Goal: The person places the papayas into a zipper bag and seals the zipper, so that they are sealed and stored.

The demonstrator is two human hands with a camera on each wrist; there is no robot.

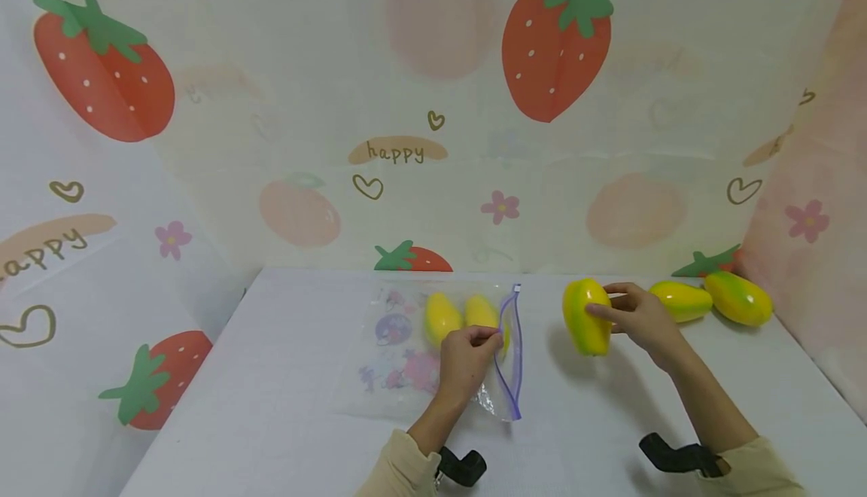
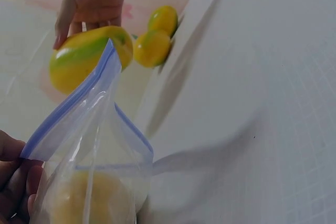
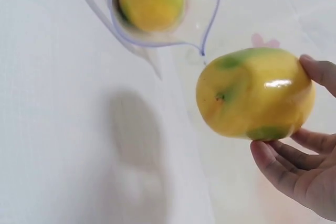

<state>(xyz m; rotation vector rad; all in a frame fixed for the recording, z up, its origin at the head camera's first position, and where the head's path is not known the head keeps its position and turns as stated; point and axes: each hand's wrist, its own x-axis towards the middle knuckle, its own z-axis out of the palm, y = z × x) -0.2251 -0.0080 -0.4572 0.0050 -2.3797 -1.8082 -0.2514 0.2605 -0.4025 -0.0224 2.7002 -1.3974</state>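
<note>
A clear zip bag with a purple zip edge lies on the table, its mouth apart and facing right. Two yellow fruits show inside it. My left hand pinches the bag's edge near the mouth; the left wrist view shows its fingers on the purple strip. To the right, my right hand holds a yellow-green fruit above the table between thumb and fingers. In the right wrist view this fruit hangs beside the bag's mouth, not touching it.
Two more yellow-green fruits lie together at the table's back right, behind my right hand. The white table ends at a printed backdrop with strawberries. Black straps with camera mounts sit on both wrists.
</note>
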